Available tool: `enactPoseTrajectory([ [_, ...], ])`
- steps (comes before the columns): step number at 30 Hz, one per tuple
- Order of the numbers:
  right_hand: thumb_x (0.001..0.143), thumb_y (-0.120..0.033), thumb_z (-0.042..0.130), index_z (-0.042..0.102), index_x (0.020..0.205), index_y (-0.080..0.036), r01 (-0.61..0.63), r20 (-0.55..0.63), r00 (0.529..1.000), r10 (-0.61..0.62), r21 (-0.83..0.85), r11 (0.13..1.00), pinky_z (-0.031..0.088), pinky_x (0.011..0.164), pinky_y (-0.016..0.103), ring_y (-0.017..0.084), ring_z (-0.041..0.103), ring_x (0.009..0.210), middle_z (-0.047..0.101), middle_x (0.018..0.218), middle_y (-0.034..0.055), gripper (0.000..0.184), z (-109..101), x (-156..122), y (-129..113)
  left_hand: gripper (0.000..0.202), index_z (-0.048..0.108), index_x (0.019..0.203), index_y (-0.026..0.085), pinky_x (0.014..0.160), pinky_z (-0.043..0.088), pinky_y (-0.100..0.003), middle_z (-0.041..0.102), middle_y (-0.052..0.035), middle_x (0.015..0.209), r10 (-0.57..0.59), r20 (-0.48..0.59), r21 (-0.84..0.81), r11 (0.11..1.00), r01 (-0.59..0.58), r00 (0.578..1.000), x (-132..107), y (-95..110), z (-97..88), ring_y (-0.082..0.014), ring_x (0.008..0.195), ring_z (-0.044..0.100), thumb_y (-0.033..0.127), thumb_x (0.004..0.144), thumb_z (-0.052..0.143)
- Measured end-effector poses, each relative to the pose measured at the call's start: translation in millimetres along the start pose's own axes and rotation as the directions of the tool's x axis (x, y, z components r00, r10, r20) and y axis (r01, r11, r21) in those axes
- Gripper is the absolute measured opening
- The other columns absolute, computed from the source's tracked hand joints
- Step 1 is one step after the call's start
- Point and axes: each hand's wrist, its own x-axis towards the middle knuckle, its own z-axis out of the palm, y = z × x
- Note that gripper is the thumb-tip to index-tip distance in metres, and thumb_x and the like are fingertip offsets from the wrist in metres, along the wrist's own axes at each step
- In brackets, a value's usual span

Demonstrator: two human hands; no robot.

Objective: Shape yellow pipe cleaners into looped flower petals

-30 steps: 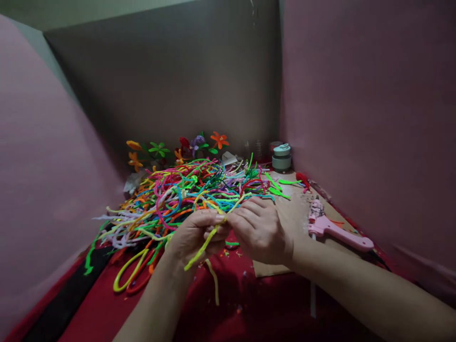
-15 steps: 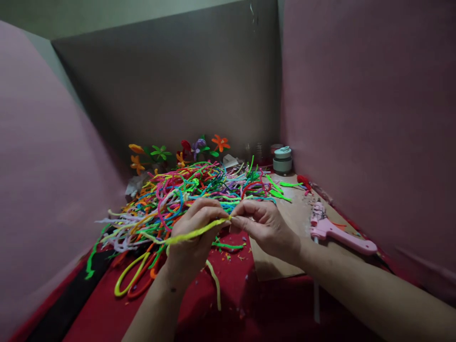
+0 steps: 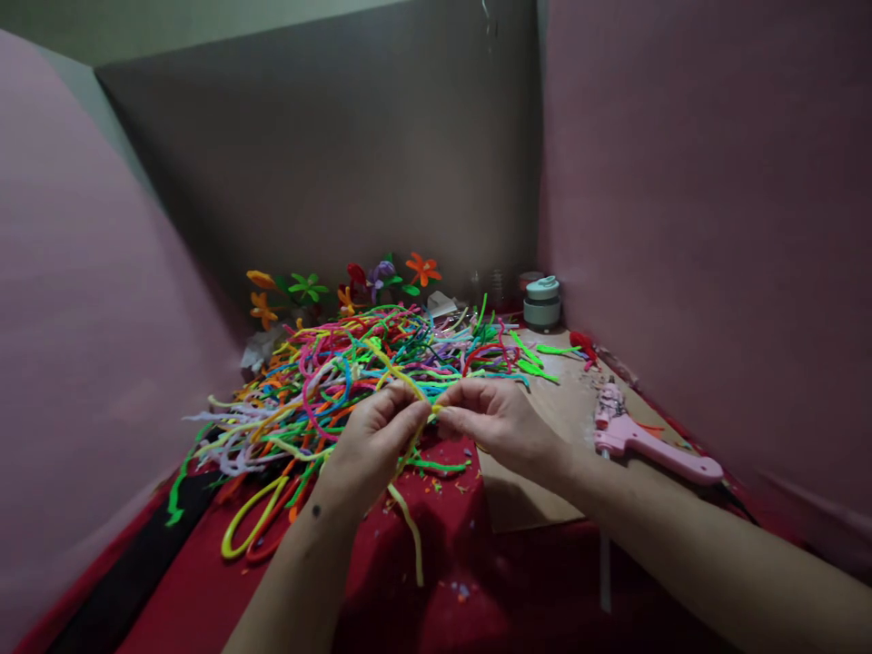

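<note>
My left hand (image 3: 381,431) pinches a yellow pipe cleaner (image 3: 390,363) between thumb and forefinger. One length of it slants up and to the left from the fingertips, over the pile. My right hand (image 3: 494,422) is closed on the same pipe cleaner close beside the left fingertips, and the two hands almost touch. Just behind them spreads a heap of pipe cleaners (image 3: 327,354) in many colours. A pale yellow pipe cleaner (image 3: 411,534) hangs below my left hand over the red cloth (image 3: 381,609).
A pink glue gun (image 3: 654,452) lies at the right, beside a brown board (image 3: 521,504). Fuzzy flowers, an orange one (image 3: 423,269) among them, stand at the back near a lidded jar (image 3: 542,304). Pink and grey panels surround the table.
The yellow pipe cleaner lay across the back of my left hand; now it points up and away over the pile. My left hand has turned, showing its thumb on top.
</note>
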Motion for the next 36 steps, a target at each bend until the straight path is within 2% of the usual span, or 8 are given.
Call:
enactPoseTrajectory([
  [4, 0.071, -0.018, 0.058, 0.059, 0.062, -0.014, -0.092, -0.051, 0.994, 0.098, 0.117, 0.989, 0.042, 0.052, 0.022, 0.009, 0.053, 0.052, 0.056, 0.055, -0.0016, 0.01, -1.5, 3.7, 0.0, 0.018, 0.054, 0.067, 0.017, 0.052, 0.036, -0.021, 0.049, 0.0027, 0.059, 0.25, -0.104, 0.403, 0.896, -0.189, 0.962, -0.8, 0.2, 5.1, -0.0095, 0.054, 0.044, 0.029, 0.081, 0.053],
  [8, 0.07, -0.017, 0.057, 0.058, 0.061, -0.014, -0.084, -0.088, 0.991, 0.096, 0.129, 0.988, 0.04, 0.051, 0.021, 0.008, 0.051, 0.05, 0.055, 0.054, -0.0023, 0.01, -0.8, 3.3, 2.7, 0.013, 0.058, 0.08, 0.017, 0.063, 0.04, -0.023, 0.058, -0.0019, 0.072, 0.606, -0.008, 0.715, 0.559, -0.419, 0.795, -0.4, -7.8, 11.0, -0.0127, 0.066, 0.054, 0.021, 0.085, 0.046],
  [14, 0.071, -0.015, 0.055, 0.057, 0.06, -0.013, -0.073, -0.089, 0.993, 0.081, 0.089, 0.993, 0.039, 0.051, 0.022, 0.008, 0.049, 0.051, 0.054, 0.054, -0.002, 0.012, 0.3, 3.2, 5.1, 0.021, 0.056, 0.083, 0.014, 0.06, 0.038, -0.025, 0.055, -0.0048, 0.071, 0.599, 0.258, 0.854, 0.226, -0.469, 0.758, -2.3, -12.0, 10.3, -0.0151, 0.065, 0.052, 0.014, 0.087, 0.036],
  [20, 0.079, -0.018, 0.051, 0.061, 0.066, -0.013, 0.115, -0.063, 0.989, -0.136, -0.263, 0.958, 0.039, 0.055, 0.024, 0.01, 0.05, 0.056, 0.057, 0.06, 0.0005, 0.017, -0.5, -2.3, 2.1, 0.013, 0.052, 0.076, 0.016, 0.057, 0.035, -0.022, 0.051, 0.0003, 0.065, 0.529, 0.137, 0.778, 0.466, -0.422, 0.837, -4.8, -2.8, 7.1, -0.0108, 0.058, 0.046, 0.016, 0.086, 0.043],
  [26, 0.082, -0.019, 0.051, 0.067, 0.083, -0.013, 0.396, -0.056, 0.791, -0.61, -0.713, 0.579, 0.038, 0.075, 0.033, 0.017, 0.049, 0.08, 0.061, 0.08, 0.0082, 0.017, -10.2, -5.7, -7.1, 0.019, 0.045, 0.065, 0.018, 0.054, 0.031, -0.021, 0.045, 0.0035, 0.059, 0.343, 0.145, 0.702, 0.626, -0.341, 0.928, -4.7, 4.7, 1.9, -0.009, 0.053, 0.039, 0.018, 0.084, 0.042],
  [29, 0.079, -0.019, 0.054, 0.068, 0.072, -0.016, 0.391, 0.105, 0.874, -0.475, -0.732, 0.558, 0.037, 0.072, 0.033, 0.018, 0.046, 0.077, 0.061, 0.075, 0.0068, 0.017, -11.3, -1.5, -7.2, 0.019, 0.046, 0.064, 0.017, 0.054, 0.031, -0.021, 0.045, 0.0038, 0.058, 0.321, 0.133, 0.66, 0.677, -0.325, 0.938, -4.6, 6.7, 2.7, -0.0087, 0.054, 0.039, 0.016, 0.083, 0.042],
  [32, 0.077, -0.02, 0.056, 0.066, 0.06, -0.014, 0.196, 0.126, 0.98, -0.151, -0.58, 0.79, 0.035, 0.06, 0.027, 0.013, 0.045, 0.064, 0.056, 0.062, 0.0029, 0.021, -12.4, 4.7, -5.0, 0.016, 0.052, 0.065, 0.017, 0.057, 0.034, -0.021, 0.049, 0.0021, 0.063, 0.33, 0.09, 0.626, 0.715, -0.312, 0.939, -3.5, 7.6, 4.3, -0.0098, 0.06, 0.043, 0.017, 0.081, 0.045],
  [36, 0.071, -0.023, 0.058, 0.063, 0.057, -0.012, -0.211, 0.182, 0.951, 0.248, -0.2, 0.957, 0.029, 0.048, 0.022, 0.008, 0.038, 0.049, 0.049, 0.052, -0.0018, 0.019, -15.8, 11.1, -3.3, 0.017, 0.056, 0.063, 0.015, 0.055, 0.035, -0.021, 0.051, 0.0006, 0.063, 0.252, 0.041, 0.515, 0.824, -0.237, 0.967, -0.8, 6.4, 5.8, -0.0106, 0.061, 0.046, 0.022, 0.078, 0.05],
])
